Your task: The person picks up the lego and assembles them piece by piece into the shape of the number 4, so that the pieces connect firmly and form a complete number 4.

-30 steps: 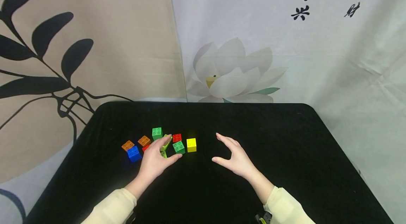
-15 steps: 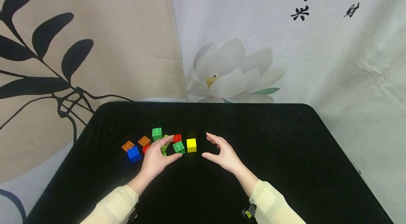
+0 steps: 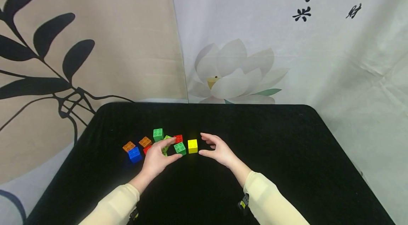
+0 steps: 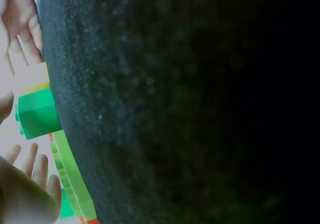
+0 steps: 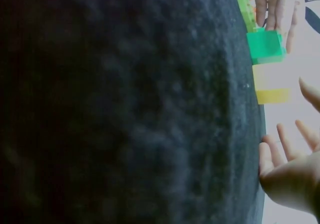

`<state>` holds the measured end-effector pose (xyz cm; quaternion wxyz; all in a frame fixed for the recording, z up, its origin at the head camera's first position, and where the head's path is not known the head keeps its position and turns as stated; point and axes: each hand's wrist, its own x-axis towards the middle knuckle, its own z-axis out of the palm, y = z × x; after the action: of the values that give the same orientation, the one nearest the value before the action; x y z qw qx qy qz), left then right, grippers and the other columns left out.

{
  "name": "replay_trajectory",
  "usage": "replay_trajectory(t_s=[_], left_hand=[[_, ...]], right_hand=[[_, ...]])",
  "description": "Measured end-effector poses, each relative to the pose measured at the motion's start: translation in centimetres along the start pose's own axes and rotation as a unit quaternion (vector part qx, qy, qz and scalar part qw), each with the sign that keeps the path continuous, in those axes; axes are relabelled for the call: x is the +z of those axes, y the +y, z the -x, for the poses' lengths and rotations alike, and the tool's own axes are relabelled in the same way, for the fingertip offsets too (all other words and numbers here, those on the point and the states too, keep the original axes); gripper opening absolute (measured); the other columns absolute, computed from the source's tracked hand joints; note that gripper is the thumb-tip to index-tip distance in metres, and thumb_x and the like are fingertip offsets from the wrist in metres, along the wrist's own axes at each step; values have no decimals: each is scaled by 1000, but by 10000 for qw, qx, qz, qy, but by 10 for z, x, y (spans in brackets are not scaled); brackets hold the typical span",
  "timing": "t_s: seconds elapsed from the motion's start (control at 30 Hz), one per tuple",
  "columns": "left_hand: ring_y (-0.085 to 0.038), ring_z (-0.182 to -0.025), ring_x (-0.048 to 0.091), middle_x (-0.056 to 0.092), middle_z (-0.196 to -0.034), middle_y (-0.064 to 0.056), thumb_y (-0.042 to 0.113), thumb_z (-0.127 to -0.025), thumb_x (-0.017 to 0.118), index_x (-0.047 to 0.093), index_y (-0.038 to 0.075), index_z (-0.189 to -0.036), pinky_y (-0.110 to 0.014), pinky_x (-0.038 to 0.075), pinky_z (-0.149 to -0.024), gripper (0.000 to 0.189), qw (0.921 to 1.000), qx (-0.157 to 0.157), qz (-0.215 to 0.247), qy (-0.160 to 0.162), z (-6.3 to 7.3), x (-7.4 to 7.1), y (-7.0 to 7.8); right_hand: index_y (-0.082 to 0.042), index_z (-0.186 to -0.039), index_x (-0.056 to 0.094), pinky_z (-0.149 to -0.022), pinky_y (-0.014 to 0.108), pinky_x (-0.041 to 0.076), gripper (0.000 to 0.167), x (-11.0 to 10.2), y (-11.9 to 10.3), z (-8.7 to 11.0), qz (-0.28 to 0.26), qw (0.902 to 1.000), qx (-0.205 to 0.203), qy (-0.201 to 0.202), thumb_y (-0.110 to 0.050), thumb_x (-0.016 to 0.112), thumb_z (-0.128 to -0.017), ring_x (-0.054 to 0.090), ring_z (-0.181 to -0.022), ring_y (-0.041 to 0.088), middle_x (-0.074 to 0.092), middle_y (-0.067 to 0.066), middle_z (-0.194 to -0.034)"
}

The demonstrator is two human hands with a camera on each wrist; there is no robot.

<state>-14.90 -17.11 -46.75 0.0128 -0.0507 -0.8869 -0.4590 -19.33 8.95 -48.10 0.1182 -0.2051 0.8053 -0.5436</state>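
Observation:
My left hand [image 3: 155, 157] is spread in the head view, with thumb and fingers apart at the left side of a green building block [image 3: 180, 148]. Part of a lime-green block [image 4: 75, 179] shows behind that hand, and its fingertips overlap a red block [image 3: 178, 138]. Just right of the green block stands a yellow block [image 3: 192, 146]. My right hand [image 3: 221, 151] is to the right of the yellow block, its thumb and fingers parted toward it and nothing between them. In the right wrist view the yellow block [image 5: 270, 84] lies between the green block [image 5: 265, 45] and my right hand [image 5: 292, 176].
Left of my left hand lie a blue block [image 3: 135, 155], two orange blocks [image 3: 145, 142] and a partly hidden red block [image 3: 146, 149]. Another green block [image 3: 158, 134] stands farther back. All rest on a black-covered table [image 3: 271, 140], with a printed curtain [image 3: 239, 16] behind it.
My right hand has moved left, closer to the yellow block, with its thumb and fingers drawing slightly nearer each other. The left hand has barely shifted, and the blocks stay in place.

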Motion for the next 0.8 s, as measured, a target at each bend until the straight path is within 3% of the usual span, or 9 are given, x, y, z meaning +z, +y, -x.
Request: replay_trajectory(t_s=[0.33,0.8], left_hand=[[-30,-121,56,65,-128,-8,24,-81,83,62,11,-132,-53,45,-100,57,9996,91,-253,33,-1,2,-2],[-30,-120,56,66,-126,-8,24,-82,82,66,11,-126,-55,44,-100,49,9991,179,-385,62,-5,3,-7]], right_hand=[[-11,-141,55,-94,46,48,58,4,4,-10,745,9970,-173,-102,-19,77,-87,54,-117,28,58,9,-135],[-14,-133,62,-88,41,47,48,10,4,-17,1101,9939,-47,106,-18,78,-87,57,-106,23,63,5,-127]])
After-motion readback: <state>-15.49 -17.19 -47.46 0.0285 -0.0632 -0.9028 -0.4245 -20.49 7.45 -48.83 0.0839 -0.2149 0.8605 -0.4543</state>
